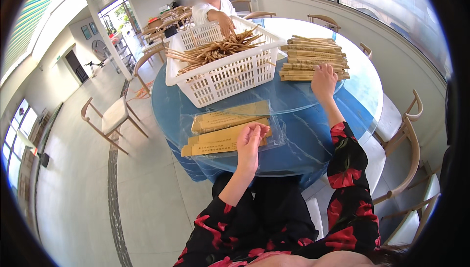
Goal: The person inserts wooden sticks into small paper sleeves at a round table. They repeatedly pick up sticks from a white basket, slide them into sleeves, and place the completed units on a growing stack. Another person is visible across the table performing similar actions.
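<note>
My right hand (pixel 324 82), fingers bent and closed, is at the front of a pile of brown paper chopstick sleeves (pixel 313 51) on the right of the table. Its fingertips are on the nearest sleeve. Sticks poke out of several sleeves in that pile. My left hand (pixel 251 144) is held in a pinch above flat brown paper sleeves (pixel 210 144) with printing. Whatever is between its fingers, if anything, is too small to make out. Those flat sleeves lie in two stacks on a clear plastic bag (pixel 277 132) near the table's front edge.
A white slatted plastic basket (pixel 230 78) heaped with wooden chopsticks (pixel 215 51) stands on the glass turntable of the round, blue-covered table (pixel 306 134). Across it, a person in white reaches a hand (pixel 223 23) into the basket. Wooden chairs (pixel 115 115) stand around the table.
</note>
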Available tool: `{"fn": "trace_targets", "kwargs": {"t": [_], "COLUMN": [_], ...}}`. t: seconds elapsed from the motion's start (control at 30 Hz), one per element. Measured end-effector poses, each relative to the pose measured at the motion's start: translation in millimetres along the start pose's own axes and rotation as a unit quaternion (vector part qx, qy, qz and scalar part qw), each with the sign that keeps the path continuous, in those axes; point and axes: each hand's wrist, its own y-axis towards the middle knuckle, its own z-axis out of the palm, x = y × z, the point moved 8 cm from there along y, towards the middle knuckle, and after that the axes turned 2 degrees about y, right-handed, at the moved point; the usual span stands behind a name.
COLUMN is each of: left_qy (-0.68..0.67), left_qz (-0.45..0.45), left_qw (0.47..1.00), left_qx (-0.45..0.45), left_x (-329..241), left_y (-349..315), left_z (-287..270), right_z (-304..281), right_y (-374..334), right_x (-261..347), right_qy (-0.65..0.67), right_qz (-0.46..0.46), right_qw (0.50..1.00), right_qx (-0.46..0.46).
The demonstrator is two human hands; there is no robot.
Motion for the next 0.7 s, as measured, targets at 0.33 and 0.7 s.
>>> {"fn": "trace_targets", "kwargs": {"t": [0.33,0.7], "left_qy": [0.4,0.887], "left_qz": [0.282,0.319], "left_qw": [0.871,0.329], "left_qx": [0.03,0.053], "left_x": [-150,-206], "left_y": [53,272], "left_z": [8,-2], "right_z": [-44,-43], "right_y": [-41,-51], "right_x": [114,138], "right_qy": [0.299,0.372], "right_qz": [-0.134,-0.164], "right_qw": [0.945,0.912], "right_qx": [-0.009,0.058]}}
